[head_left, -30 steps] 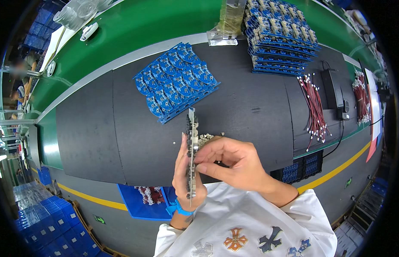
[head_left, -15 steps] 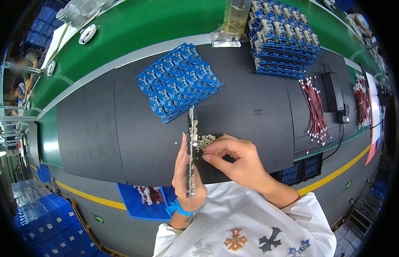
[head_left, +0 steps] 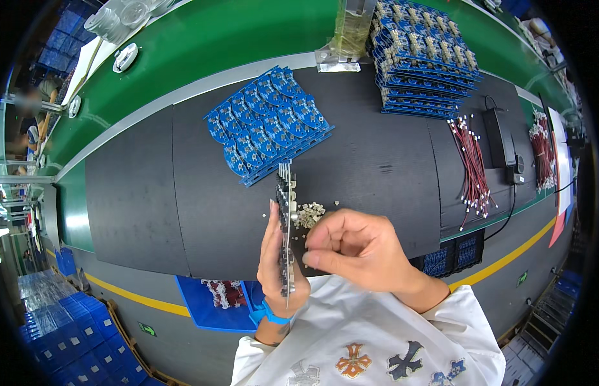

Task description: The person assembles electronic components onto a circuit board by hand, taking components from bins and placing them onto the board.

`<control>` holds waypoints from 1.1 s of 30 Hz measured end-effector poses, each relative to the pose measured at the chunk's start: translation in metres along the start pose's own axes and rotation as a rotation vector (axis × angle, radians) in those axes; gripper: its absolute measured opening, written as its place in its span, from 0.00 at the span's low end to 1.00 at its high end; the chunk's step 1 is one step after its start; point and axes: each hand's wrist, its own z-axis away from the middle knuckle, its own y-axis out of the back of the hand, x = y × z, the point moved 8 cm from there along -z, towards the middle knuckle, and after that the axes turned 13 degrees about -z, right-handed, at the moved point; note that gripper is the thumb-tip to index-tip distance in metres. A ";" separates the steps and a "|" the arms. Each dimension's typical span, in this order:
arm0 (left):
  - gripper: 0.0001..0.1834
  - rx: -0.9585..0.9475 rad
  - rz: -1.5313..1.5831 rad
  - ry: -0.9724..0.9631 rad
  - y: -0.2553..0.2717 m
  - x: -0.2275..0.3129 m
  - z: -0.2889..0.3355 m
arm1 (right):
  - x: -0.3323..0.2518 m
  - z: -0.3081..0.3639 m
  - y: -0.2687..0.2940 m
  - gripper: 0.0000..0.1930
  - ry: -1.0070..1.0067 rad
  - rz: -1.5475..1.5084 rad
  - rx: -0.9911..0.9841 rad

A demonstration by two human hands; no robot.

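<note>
My left hand, with a blue band at its wrist, grips a circuit board panel standing on edge. The panel is seen nearly edge-on, with pale connectors along its right face. Just right of it, my right hand has its fingers curled and the thumb near the index finger. Anything between those fingertips is too small or hidden to make out. Small cream connectors lie in a loose pile on the black mat, beyond the right hand and beside the panel.
Blue circuit board panels lie on the mat ahead, and a tall stack of panels stands at the far right. Red-and-black wire leads and a black power adapter lie to the right. A blue bin sits below the near edge.
My right hand has drawn back toward me from the connector pile, so more of the pile shows. The panel in my left hand has turned slightly.
</note>
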 end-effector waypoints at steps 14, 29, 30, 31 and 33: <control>0.20 0.052 -0.052 -0.085 -0.001 0.011 -0.011 | -0.007 -0.002 -0.005 0.09 0.059 -0.073 -0.034; 0.27 0.388 0.752 0.419 0.019 -0.029 0.012 | 0.012 -0.009 0.054 0.07 0.274 0.272 0.305; 0.25 0.392 0.723 0.420 0.019 -0.028 0.015 | 0.012 -0.011 0.053 0.07 0.275 0.274 0.308; 0.25 0.390 0.724 0.421 0.018 -0.031 0.019 | 0.014 -0.012 0.055 0.07 0.253 0.248 0.326; 0.23 0.373 0.596 0.347 0.020 -0.032 0.025 | 0.016 -0.014 0.058 0.08 0.229 0.223 0.345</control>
